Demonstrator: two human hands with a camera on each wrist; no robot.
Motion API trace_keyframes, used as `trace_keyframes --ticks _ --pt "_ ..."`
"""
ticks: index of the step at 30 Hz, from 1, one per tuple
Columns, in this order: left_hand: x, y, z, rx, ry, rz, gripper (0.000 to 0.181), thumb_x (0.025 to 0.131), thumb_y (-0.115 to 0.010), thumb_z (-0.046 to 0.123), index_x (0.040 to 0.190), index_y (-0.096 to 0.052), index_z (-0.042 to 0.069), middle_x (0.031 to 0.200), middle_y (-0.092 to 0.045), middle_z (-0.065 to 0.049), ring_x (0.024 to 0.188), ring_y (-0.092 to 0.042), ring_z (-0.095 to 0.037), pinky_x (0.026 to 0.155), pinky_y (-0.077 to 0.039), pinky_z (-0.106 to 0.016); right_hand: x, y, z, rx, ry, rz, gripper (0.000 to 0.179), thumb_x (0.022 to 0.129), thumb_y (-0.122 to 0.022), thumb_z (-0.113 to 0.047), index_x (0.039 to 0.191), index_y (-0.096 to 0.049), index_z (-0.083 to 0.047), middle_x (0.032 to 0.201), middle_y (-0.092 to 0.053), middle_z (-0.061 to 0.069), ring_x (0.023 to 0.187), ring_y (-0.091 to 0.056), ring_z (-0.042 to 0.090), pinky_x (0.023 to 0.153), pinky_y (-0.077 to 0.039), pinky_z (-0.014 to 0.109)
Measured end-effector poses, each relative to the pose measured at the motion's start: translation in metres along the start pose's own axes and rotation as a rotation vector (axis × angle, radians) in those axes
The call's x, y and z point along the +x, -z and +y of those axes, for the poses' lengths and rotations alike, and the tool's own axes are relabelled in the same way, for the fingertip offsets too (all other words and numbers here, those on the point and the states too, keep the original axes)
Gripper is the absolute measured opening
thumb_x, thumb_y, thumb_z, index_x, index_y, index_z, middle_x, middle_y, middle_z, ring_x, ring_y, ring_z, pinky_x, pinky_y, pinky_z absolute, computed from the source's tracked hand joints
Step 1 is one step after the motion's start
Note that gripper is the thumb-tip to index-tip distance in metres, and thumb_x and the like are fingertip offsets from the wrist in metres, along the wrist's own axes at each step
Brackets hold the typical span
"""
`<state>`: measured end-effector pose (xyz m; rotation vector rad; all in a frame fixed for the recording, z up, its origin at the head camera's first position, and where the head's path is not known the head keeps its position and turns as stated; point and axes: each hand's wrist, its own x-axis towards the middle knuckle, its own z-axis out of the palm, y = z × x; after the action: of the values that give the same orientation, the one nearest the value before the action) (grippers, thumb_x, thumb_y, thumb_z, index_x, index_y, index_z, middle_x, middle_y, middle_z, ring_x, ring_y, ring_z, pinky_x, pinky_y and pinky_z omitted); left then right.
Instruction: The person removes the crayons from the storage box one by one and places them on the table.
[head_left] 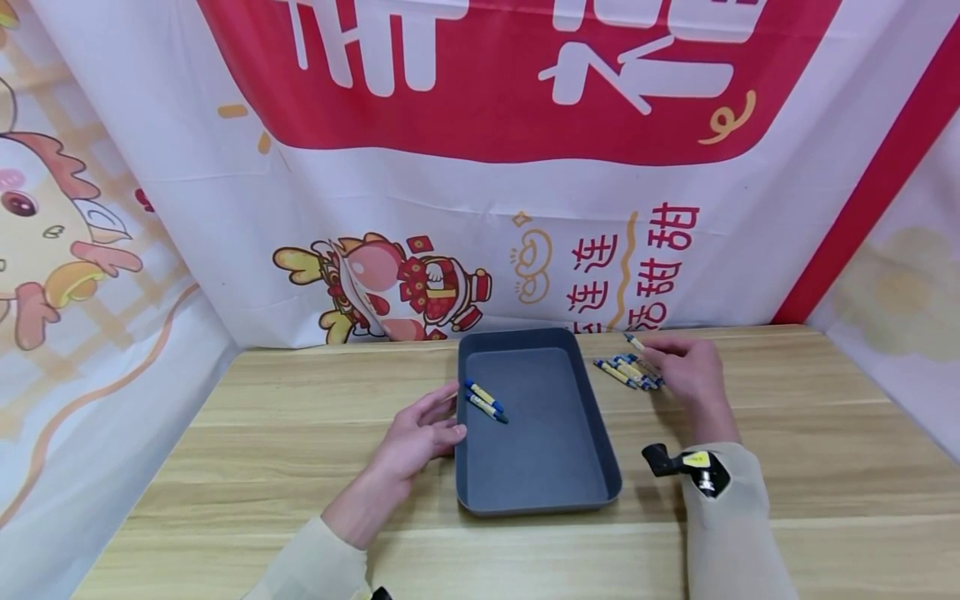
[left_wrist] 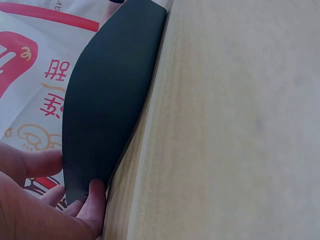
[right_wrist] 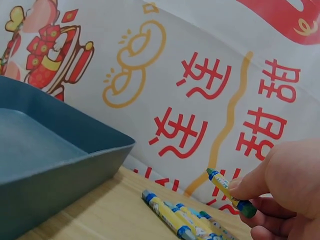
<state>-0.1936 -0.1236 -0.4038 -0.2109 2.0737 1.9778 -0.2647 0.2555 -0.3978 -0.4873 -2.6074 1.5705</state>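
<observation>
My right hand (head_left: 692,372) pinches a green-tipped crayon (right_wrist: 226,186) with a yellow and blue wrapper between thumb and fingers, raised above a small pile of crayons (head_left: 628,372) on the table. The pile lies right of a dark grey rectangular tray (head_left: 536,492). Inside the tray, near its left wall, lie two crayons (head_left: 483,400), one blue-ended and one dark-ended. My left hand (head_left: 420,433) rests against the outside of that left wall, fingers loosely extended; in the left wrist view its fingertips (left_wrist: 95,192) touch the tray's outer side (left_wrist: 107,95).
The wooden table (head_left: 300,467) reaches back to a hanging white and red printed cloth (head_left: 420,192). More printed cloth (head_left: 90,275) hangs at the left side. A black wrist device (head_left: 686,467) sits on the right sleeve.
</observation>
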Motion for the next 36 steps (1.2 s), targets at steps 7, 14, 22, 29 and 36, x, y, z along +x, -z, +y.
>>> trace_keyframes --ticks 7,14,22,29,36 --pt "0.000 0.000 0.000 -0.002 0.002 0.000 0.067 0.096 -0.071 0.000 0.157 -0.054 0.023 0.163 -0.050 -0.019 0.141 -0.059 -0.038 0.094 -0.061 -0.036 0.002 0.001 0.009 0.034 -0.048 0.026 0.039 0.103 -0.068 -0.022 0.140 -0.069 -0.012 0.144 -0.066 0.018 0.130 -0.058 0.029 0.095 -0.047 0.033" --pt "0.000 0.001 -0.001 -0.003 -0.001 0.002 0.068 0.096 -0.071 -0.001 0.157 -0.053 0.022 0.163 -0.049 -0.020 0.141 -0.059 -0.039 0.096 -0.061 -0.036 0.005 0.003 0.014 -0.020 -0.090 0.050 0.039 0.105 -0.065 -0.024 0.141 -0.068 -0.011 0.149 -0.062 0.021 0.135 -0.054 0.034 0.104 -0.046 0.044" --pt "0.000 0.000 -0.001 -0.001 0.011 0.005 0.067 0.096 -0.071 0.000 0.156 -0.054 0.023 0.163 -0.050 -0.019 0.141 -0.060 -0.037 0.095 -0.061 -0.036 0.007 0.003 0.018 -0.071 -0.090 0.073 0.036 0.106 -0.064 -0.025 0.139 -0.070 -0.011 0.148 -0.062 0.022 0.136 -0.053 0.037 0.102 -0.046 0.047" --pt "0.000 0.000 -0.001 0.002 0.015 0.007 0.066 0.096 -0.071 0.000 0.156 -0.055 0.024 0.163 -0.050 -0.019 0.139 -0.061 -0.036 0.095 -0.061 -0.035 0.010 0.001 0.024 -0.122 -0.042 0.090 0.034 0.105 -0.064 -0.021 0.134 -0.073 -0.007 0.144 -0.065 0.024 0.136 -0.055 0.039 0.108 -0.045 0.052" --pt "0.001 0.000 -0.001 0.001 0.009 0.002 0.066 0.097 -0.070 0.001 0.157 -0.054 0.023 0.163 -0.049 -0.019 0.139 -0.061 -0.037 0.096 -0.061 -0.038 0.010 0.002 0.025 -0.153 -0.041 0.080 0.034 0.105 -0.064 -0.023 0.134 -0.073 -0.007 0.145 -0.064 0.024 0.138 -0.053 0.042 0.113 -0.042 0.058"
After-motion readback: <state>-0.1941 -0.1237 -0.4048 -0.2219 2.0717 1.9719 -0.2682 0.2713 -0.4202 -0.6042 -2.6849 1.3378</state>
